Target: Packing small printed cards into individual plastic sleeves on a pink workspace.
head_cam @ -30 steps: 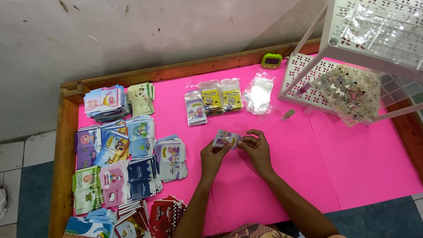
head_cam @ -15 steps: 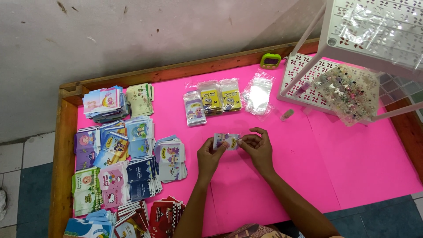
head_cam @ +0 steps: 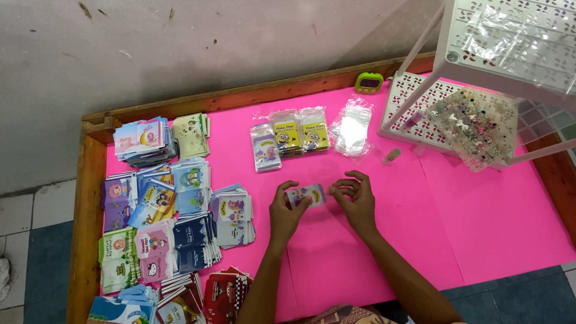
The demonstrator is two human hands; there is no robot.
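My left hand [head_cam: 287, 211] grips a small printed card in a clear sleeve [head_cam: 306, 195] at its left end, just above the pink table cover [head_cam: 480, 222]. My right hand [head_cam: 355, 201] is at the card's right end, its fingertips curled against that edge. Whether the right fingers pinch the card or only touch it is hard to tell. Beyond the hands lie three short stacks of sleeved cards [head_cam: 290, 136] and a pile of empty clear sleeves [head_cam: 353, 127].
Several stacks of colourful small envelopes [head_cam: 174, 210] cover the table's left side. A white perforated plastic rack [head_cam: 510, 42] stands at the right with a clear bag of small trinkets [head_cam: 477, 125] under it. A green timer [head_cam: 369, 81] sits near the wooden frame [head_cam: 84, 228].
Both hands have drawn slightly toward me with the card. The card has turned flatter, its printed face now toward the camera.
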